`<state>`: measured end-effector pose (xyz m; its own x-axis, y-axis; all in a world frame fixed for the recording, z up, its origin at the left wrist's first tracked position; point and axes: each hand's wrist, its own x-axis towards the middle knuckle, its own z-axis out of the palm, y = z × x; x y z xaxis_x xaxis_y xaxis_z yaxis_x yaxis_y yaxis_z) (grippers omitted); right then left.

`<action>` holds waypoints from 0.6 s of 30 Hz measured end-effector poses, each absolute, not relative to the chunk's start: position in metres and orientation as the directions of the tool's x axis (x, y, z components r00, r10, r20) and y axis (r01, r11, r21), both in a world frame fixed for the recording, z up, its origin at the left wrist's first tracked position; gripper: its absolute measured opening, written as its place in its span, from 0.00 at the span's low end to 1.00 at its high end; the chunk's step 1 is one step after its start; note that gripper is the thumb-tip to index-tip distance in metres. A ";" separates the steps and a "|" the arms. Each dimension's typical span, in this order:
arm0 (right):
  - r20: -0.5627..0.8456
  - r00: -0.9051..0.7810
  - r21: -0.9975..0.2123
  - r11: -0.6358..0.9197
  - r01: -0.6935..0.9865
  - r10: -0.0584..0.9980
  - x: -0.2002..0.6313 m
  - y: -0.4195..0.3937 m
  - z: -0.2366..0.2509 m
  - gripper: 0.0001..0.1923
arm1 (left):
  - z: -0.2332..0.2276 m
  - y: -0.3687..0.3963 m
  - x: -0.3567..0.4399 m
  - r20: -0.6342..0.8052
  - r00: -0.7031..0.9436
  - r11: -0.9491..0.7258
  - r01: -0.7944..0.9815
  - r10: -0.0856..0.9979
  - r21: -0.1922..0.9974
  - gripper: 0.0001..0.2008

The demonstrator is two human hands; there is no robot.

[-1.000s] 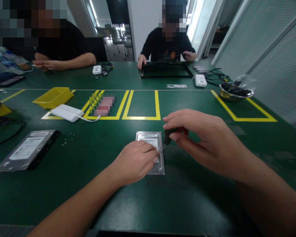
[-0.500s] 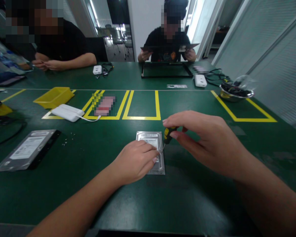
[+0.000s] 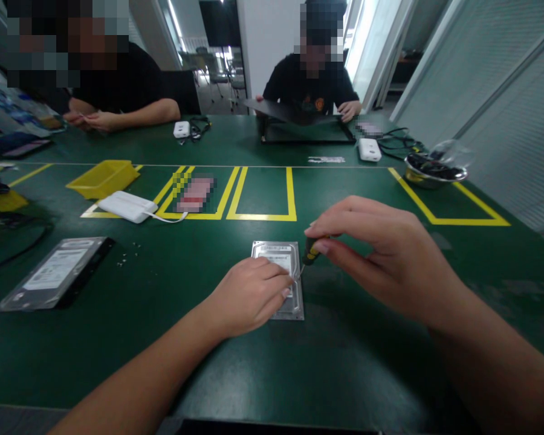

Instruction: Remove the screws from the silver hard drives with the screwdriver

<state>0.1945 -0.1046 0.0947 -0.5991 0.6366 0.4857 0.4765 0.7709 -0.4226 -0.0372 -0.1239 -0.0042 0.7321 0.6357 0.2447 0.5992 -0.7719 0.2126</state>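
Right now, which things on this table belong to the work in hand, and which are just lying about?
In hand:
- hard drive, pressed flat by the left hand
- screwdriver, pinched in the right hand, tip at the drive's edge

Lying about:
- second drive with loose screws
- yellow tray
- white box
- metal bowl

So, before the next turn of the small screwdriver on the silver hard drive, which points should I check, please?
1. Left hand presses on the silver metal hard drive: ok.
2. Hard drive lies flat on the green table: ok.
3. Right hand pinches the small black-and-yellow screwdriver at its handle: ok.
4. Screwdriver tip seated in a screw: cannot tell, too small.
5. Tiny loose screws lie well apart from both hands: ok.
6. Second hard drive on the black tray is away from the hands: ok.
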 end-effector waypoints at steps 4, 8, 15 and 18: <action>0.477 -0.608 -0.415 0.773 0.480 0.634 0.196 -0.105 0.095 0.09 | -0.004 -0.124 -0.037 0.244 0.732 -0.771 0.600 0.637 0.213 0.15; 0.486 -0.615 -0.411 0.783 0.467 0.621 0.197 -0.105 0.095 0.09 | -0.004 -0.124 -0.037 0.258 0.730 -0.775 0.596 0.632 0.213 0.15; 0.492 -0.607 -0.428 0.781 0.455 0.624 0.196 -0.107 0.096 0.10 | -0.004 -0.125 -0.037 0.247 0.733 -0.773 0.597 0.634 0.213 0.15; 0.508 -0.586 -0.407 0.776 0.482 0.631 0.194 -0.108 0.096 0.08 | -0.004 -0.124 -0.037 0.252 0.731 -0.773 0.599 0.634 0.208 0.15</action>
